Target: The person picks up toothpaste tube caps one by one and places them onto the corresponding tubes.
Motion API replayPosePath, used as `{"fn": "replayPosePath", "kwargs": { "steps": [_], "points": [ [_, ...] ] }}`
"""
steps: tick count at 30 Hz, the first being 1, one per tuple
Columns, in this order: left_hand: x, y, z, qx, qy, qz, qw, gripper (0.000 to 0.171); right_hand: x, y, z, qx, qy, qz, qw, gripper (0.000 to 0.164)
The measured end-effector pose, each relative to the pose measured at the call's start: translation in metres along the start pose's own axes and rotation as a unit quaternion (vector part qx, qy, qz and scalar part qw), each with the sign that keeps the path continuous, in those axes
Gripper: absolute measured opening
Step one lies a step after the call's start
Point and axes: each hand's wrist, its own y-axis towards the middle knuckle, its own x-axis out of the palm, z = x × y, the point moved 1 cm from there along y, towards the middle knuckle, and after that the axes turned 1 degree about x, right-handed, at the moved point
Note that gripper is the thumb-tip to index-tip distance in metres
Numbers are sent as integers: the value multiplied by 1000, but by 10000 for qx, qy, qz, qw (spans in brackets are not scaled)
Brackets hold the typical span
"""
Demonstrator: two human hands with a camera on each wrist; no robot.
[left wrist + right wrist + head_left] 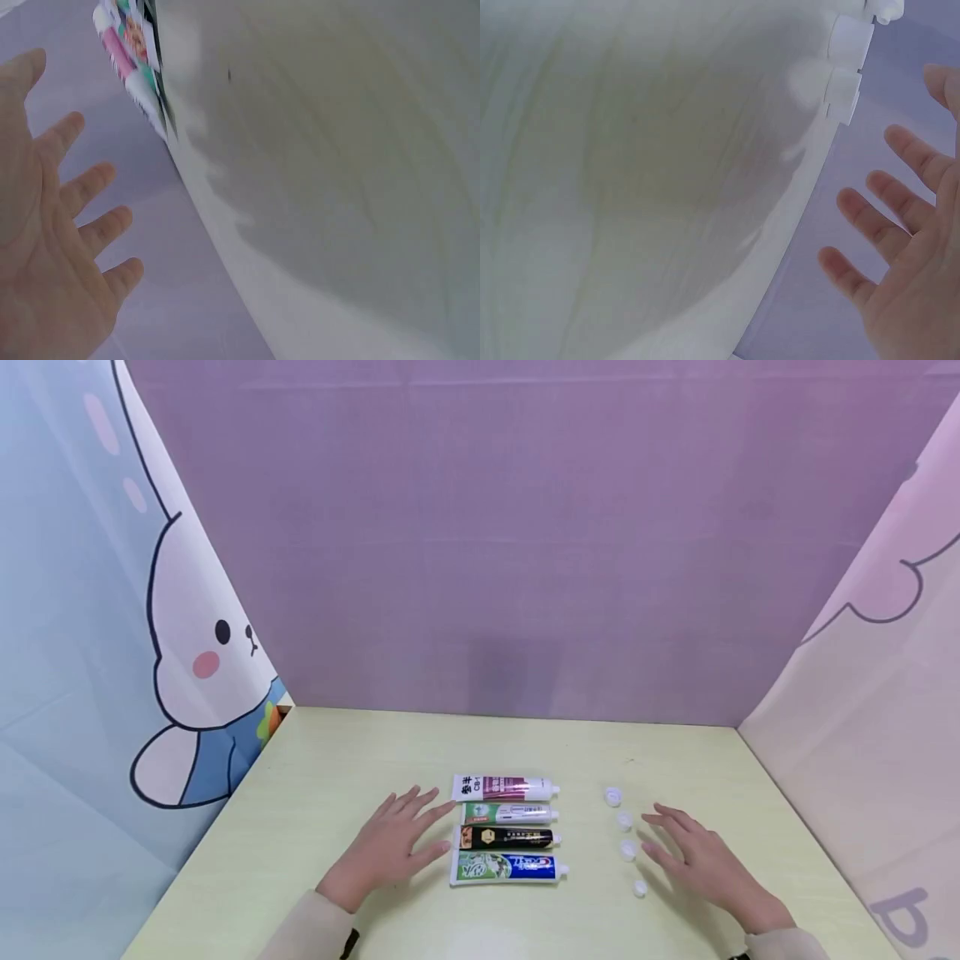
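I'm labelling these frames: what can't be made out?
Head view: fine print on the black tube, too small.
Left wrist view: tubes, blurred and cut off by the top edge.
Right wrist view: part of the right hand, cut off by the right edge.

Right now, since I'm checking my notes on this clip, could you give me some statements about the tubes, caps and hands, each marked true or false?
1. The black tube lies between the green-and-white tube and the blue-and-green tube. True.
2. The black tube is nearest the person. False: the blue-and-green tube is.
3. Four white caps lie on the table, apart from the tubes. True.
4. The left hand is closer to the tubes than the right hand. True.
5. The right hand pinches a cap. False: it holds nothing.
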Motion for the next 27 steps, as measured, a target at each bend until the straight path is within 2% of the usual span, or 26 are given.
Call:
{"fn": "replayPosePath", "kwargs": {
  "steps": [9,18,27],
  "points": [
    [4,6,15,349,-28,-177,9992,56,1,-1,-4,-355,20,261,9990,29],
    [9,18,23,568,-84,-422,9975,57,0,-1,-8,-221,161,69,9996,21],
    [16,28,37,871,50,-621,9942,59,-2,-2,-14,-85,278,-51,9996,17]
  ]
}}
